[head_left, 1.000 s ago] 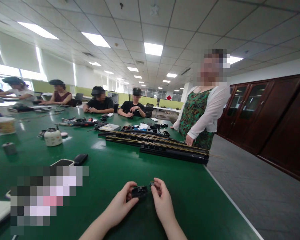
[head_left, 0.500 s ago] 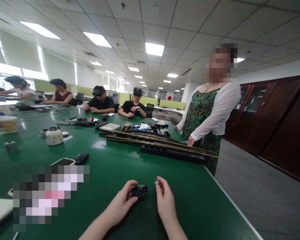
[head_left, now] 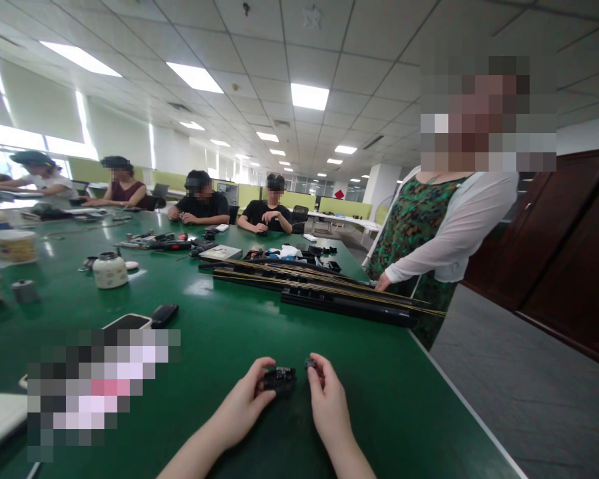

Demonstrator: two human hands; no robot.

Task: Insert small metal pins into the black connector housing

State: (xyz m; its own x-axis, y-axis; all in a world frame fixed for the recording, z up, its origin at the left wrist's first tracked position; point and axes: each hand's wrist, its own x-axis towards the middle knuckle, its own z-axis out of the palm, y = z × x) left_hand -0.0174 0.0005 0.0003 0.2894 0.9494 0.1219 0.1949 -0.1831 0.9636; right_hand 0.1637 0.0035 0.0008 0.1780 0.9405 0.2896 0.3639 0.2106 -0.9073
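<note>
Between the thumb and fingers of my left hand [head_left: 247,398] is a small black plastic part [head_left: 280,378] with some metallic detail on top. My right hand [head_left: 328,392] pinches a tiny grey piece [head_left: 309,363] between thumb and forefinger. The grey piece is a short gap to the right of the black part, and the two do not touch. Both hands are over the near part of the green table [head_left: 379,379]. What exactly the two parts are is too small to tell.
Long black strips [head_left: 347,307] with thin brass-coloured rods [head_left: 324,283] lie across the table ahead. A person [head_left: 419,233] stands at the right edge, a hand by the rods. A white jar [head_left: 110,270], a grey cylinder [head_left: 24,291] and a phone [head_left: 127,322] are to the left.
My right hand has brought the grey piece slightly left, closer to the black part. The standing person has shifted right and nearer. Another person's hand has appeared at the left edge.
</note>
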